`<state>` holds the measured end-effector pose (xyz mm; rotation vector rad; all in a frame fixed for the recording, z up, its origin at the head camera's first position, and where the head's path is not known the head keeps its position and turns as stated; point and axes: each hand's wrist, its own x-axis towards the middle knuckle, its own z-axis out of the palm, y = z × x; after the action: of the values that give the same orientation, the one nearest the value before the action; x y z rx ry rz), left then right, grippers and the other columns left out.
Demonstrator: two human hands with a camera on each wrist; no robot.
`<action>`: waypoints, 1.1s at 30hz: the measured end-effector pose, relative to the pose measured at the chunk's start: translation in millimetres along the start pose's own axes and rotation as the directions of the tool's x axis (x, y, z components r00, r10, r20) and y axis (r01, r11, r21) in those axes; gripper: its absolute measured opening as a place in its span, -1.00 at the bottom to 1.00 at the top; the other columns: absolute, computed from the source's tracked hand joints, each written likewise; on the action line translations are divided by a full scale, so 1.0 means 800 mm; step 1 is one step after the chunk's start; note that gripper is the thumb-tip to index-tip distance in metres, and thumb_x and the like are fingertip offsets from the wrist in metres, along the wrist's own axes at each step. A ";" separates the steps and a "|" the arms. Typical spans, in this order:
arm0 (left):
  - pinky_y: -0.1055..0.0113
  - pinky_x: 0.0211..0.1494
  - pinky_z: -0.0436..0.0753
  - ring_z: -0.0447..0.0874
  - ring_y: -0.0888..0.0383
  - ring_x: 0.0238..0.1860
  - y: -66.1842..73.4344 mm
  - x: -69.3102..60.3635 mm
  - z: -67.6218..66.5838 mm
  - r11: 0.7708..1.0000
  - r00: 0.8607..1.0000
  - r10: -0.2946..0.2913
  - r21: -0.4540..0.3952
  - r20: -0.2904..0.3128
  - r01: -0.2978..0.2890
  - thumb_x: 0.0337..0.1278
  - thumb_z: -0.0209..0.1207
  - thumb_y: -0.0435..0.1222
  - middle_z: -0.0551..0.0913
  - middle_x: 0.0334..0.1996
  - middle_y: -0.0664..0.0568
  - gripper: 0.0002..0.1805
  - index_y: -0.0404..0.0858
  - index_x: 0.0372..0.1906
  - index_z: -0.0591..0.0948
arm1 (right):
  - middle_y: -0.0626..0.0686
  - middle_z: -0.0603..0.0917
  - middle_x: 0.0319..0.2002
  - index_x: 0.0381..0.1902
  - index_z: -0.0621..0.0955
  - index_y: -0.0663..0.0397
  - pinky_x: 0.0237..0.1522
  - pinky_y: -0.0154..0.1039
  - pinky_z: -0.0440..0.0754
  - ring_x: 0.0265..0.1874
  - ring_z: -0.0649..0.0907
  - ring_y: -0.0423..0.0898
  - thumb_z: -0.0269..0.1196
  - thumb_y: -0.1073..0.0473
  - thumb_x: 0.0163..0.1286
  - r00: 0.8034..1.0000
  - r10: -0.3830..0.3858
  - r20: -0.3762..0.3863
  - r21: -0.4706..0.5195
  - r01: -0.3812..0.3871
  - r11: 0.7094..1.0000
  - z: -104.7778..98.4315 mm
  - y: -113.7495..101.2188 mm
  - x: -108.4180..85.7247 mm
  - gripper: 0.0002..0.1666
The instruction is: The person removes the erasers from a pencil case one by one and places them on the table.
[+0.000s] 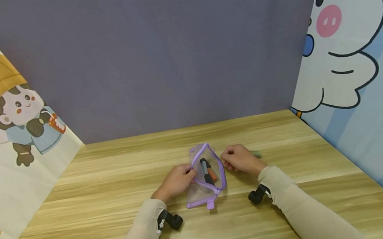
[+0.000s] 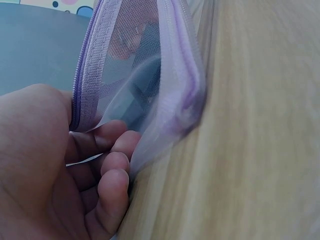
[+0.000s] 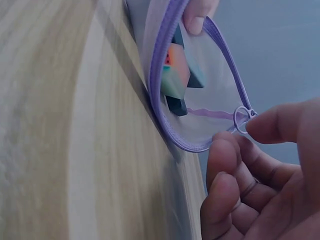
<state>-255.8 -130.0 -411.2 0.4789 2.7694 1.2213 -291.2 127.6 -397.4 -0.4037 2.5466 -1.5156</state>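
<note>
A purple-trimmed mesh zip pouch (image 1: 198,194) lies on the table, its zipper gaping. My left hand (image 1: 180,180) pinches the pouch's left rim between thumb and fingers, with the thumb over the edge. Inside sit a dark item with a grey part (image 1: 204,168) and an orange piece (image 1: 212,174); the right wrist view shows a small block with pink, orange and green colouring (image 3: 175,72). My right hand (image 1: 240,159) is just right of the opening, its fingers loosely bent beside the zipper's pull ring (image 3: 242,120). A gap shows between thumb and forefinger, with nothing seen held there.
A small greenish object (image 1: 256,153) lies behind my right hand, partly hidden by it. The wood-grain table (image 1: 121,180) meets a grey panel (image 1: 172,59) at the back. Cartoon-printed sheets (image 1: 357,76) stand at both sides.
</note>
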 end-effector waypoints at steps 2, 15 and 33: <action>0.36 -0.60 0.38 0.39 0.23 -0.63 0.001 -0.001 0.000 1.000 1.000 -0.003 -0.004 0.001 0.003 0.45 0.02 -0.21 0.62 -0.55 0.12 -0.67 -0.14 -0.51 0.54 | 0.12 0.65 -0.45 -0.29 0.65 0.23 -0.50 -0.21 0.58 -0.49 0.62 -0.04 0.13 0.17 0.42 1.000 -0.006 0.008 -0.012 0.007 1.000 0.002 0.001 0.000 -0.75; 0.36 -0.60 0.36 0.37 0.23 -0.63 0.000 0.001 0.001 1.000 1.000 -0.004 -0.009 -0.002 0.004 0.46 0.03 -0.19 0.62 -0.55 0.11 -0.66 -0.15 -0.51 0.54 | 0.12 0.66 -0.48 -0.32 0.63 0.26 -0.58 -0.28 0.52 -0.56 0.60 -0.09 0.17 0.20 0.46 0.997 -0.041 0.060 -0.008 0.041 0.999 0.015 -0.003 -0.002 -0.78; 0.34 -0.56 0.42 0.42 0.23 -0.60 0.002 -0.001 0.000 1.000 1.000 0.004 -0.007 -0.005 -0.004 0.45 0.02 -0.21 0.62 -0.55 0.13 -0.68 -0.14 -0.50 0.56 | 0.07 0.65 -0.49 -0.35 0.63 0.25 -0.50 -0.20 0.61 -0.51 0.63 -0.09 0.20 0.18 0.44 0.990 -0.069 0.119 -0.038 0.074 0.997 0.027 -0.014 0.007 -0.77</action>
<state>-254.5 -129.1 -409.7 0.4814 2.7688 1.2340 -288.9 102.9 -397.6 -0.5782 2.5015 -1.4177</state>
